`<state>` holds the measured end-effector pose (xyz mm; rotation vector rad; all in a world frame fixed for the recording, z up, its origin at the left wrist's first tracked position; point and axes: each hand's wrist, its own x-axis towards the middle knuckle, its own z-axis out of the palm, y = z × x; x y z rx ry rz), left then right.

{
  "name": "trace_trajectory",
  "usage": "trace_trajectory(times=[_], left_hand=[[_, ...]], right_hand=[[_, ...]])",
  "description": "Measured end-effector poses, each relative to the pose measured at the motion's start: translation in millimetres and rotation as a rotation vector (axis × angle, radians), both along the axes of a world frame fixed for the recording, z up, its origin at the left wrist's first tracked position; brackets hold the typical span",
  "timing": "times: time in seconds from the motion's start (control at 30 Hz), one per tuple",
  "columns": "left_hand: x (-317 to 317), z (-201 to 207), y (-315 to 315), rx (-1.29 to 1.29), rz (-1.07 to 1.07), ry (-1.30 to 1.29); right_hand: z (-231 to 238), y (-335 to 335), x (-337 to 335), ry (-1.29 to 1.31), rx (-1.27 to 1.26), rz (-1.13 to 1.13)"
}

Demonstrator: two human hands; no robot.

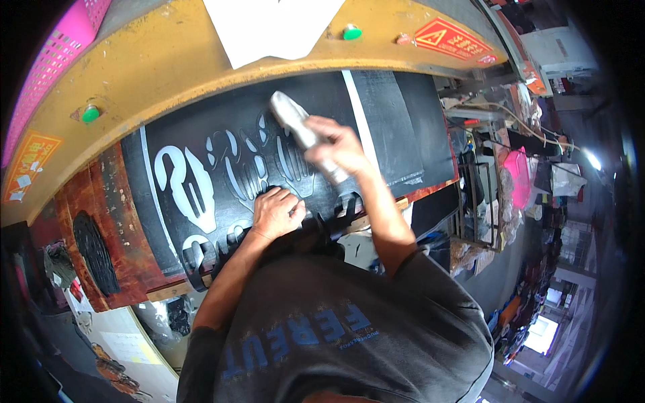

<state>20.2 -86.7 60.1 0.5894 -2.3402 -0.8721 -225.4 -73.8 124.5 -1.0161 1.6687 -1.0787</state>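
Observation:
My right hand (339, 149) is wrapped round a long, pale silver-white piece (290, 112), smeared by motion, held over a black sheet (295, 84). Its exact kind I cannot tell. My left hand (277, 211) rests at the sheet's near side with its fingers curled in; whatever they may grip is hidden. Between and beyond the hands, curved shapes with slots (259, 168) are cut into the sheet. Left of them, a larger cut-out (190, 191) shows white underneath. Dark curved strips (195, 265) hang over the near edge.
A yellow machine beam (168, 60) with green buttons (352, 31) crosses the far side. White paper (275, 27) hangs over it. A reddish-brown board (131, 221) lies under the sheet, with a black ridged piece (95, 252) at left. Racks (478, 201) stand to the right.

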Motion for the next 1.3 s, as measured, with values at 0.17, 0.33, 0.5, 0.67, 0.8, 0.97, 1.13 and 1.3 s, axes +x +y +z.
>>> trace_trajectory(times=[0.17,0.33,0.5,0.67,0.8,0.97,1.13,1.3], left_hand=[[8.6,1.2,18.2,-0.028,0.007,0.017],[7.2,1.0,19.8,-0.062,0.013,0.016],[3.6,1.5,15.3,-0.049,-0.007,0.018],[-0.4,4.4,11.2,-0.080,-0.007,0.022],[-2.6,4.8,7.9,-0.120,-0.015,-0.018],[-4.6,-2.9,12.6,-0.201,0.028,-0.081],[-6.1,-4.9,-8.3,-0.352,0.052,-0.068],[17.7,-7.0,-29.9,-0.341,0.061,-0.127]], right_hand=[[25.3,30.8,-46.8,-0.090,-0.074,-0.182],[36.7,56.5,-42.4,0.383,-0.182,-0.255],[0.0,60.2,-11.3,0.859,-0.076,-0.276],[-43.3,53.6,8.6,1.062,-0.034,-0.226],[-51.7,56.1,3.8,1.071,-0.132,-0.255],[-49.2,51.2,-3.1,1.069,-0.120,-0.175],[-44.8,53.3,25.4,1.043,-0.177,-0.211],[-23.9,90.0,70.3,0.567,-0.404,-0.275]])
